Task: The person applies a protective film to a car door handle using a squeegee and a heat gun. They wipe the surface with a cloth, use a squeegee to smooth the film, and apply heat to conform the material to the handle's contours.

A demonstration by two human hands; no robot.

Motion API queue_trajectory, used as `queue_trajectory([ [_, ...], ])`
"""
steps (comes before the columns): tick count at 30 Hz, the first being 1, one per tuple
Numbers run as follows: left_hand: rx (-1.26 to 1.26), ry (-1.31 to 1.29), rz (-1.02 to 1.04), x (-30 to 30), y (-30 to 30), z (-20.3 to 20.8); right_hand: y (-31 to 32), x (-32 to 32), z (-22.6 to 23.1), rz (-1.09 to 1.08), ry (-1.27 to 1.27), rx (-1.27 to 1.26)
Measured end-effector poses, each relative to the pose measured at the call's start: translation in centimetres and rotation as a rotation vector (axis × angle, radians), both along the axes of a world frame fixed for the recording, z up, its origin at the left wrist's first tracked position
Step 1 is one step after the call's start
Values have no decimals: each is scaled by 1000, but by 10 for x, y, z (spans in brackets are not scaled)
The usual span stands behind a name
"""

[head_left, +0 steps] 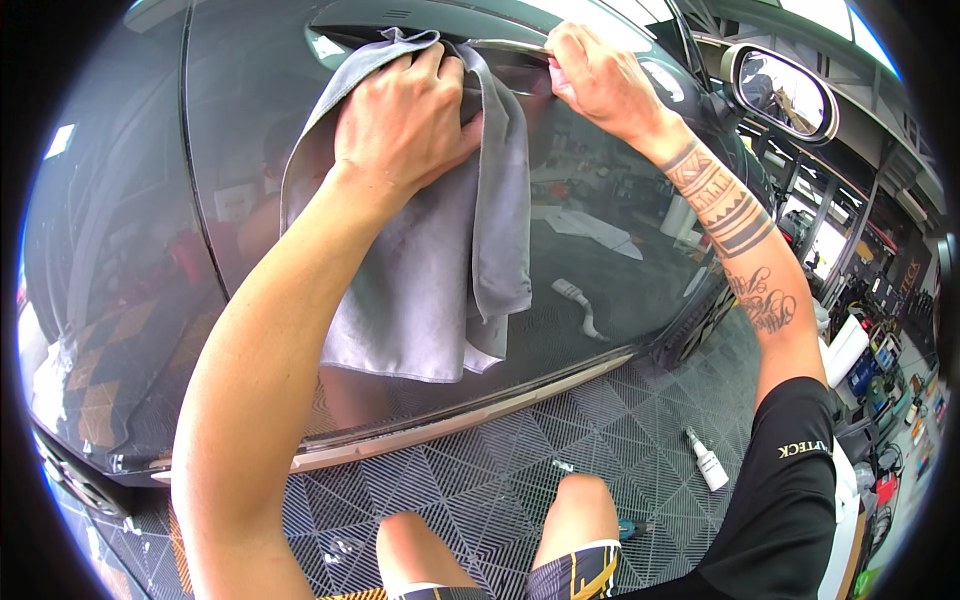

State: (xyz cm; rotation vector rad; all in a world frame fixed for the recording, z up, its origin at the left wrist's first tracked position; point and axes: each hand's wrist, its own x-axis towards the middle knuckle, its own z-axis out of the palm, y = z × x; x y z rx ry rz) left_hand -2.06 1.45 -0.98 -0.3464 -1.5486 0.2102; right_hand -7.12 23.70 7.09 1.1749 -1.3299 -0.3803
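Observation:
My left hand point(400, 120) is closed on a grey microfibre cloth point(410, 270), bunching its top against the upper part of a dark grey car door point(600, 200). The rest of the cloth hangs down in folds over the door panel. To its right, my right hand point(598, 82) is closed with curled fingers at the end of a thin light-edged strip point(505, 45) near the window's lower edge. Its fingertips are partly hidden, so the exact grip cannot be made out. Part of the strip passes behind the cloth and my left hand.
A side mirror point(785, 92) juts out right of my right hand. On the grey tiled floor point(440, 480) lies a white bottle point(707, 460), with a teal and black tool point(630, 528) beside my knee. The door sill point(470, 420) runs low ahead. Shop clutter lines the far right.

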Motion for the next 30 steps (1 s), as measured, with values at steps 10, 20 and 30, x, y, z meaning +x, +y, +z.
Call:
queue_trajectory([
  [10, 4, -31, 7, 4, 0, 3, 0, 2, -1, -72, -43, -110],
  [20, -1, 8, 13, 1, -1, 2, 2, -5, 1, -15, -21, -92],
  [30, 13, -5, 15, 1, 0, -1, 10, -16, 9, 42, -330, -237],
])
